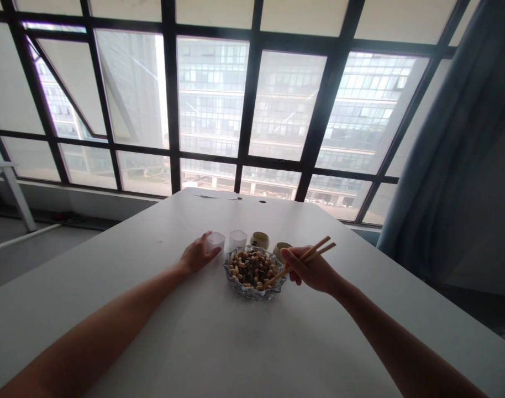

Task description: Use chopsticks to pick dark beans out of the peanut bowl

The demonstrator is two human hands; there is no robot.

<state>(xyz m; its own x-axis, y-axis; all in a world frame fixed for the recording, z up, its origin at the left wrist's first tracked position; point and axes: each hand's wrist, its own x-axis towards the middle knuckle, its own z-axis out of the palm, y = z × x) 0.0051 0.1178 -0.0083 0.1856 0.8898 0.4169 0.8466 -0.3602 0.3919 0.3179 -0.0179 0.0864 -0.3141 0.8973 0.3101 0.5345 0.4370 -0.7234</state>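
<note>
The left hand (pixel 198 255) has its thumb and fingers set around the leftmost of two translucent cups (pixel 215 243); the right hand (pixel 313 271) holds two chopsticks (pixel 278 276), their tips down among the mixed nuts (pixel 252 266) in a clear glass bowl (pixel 256 294). The bowl sits between the hands, just on the near side of the cups. To the right of the translucent pair stand two small tan cups (pixel 259 240), the right one partly behind the right hand.

All this rests on a white surface (pixel 186 342) that stretches to dark-framed windows (pixel 213 94), with a glazed building (pixel 360 105) outside. A blue-grey curtain (pixel 438 132) hangs at right; a white table leg (pixel 18 196) stands at far left. The left tan cup bears dark marks, too small to read.

Counted: four cups, two chopsticks, one bowl; the nuts are too many to count.
</note>
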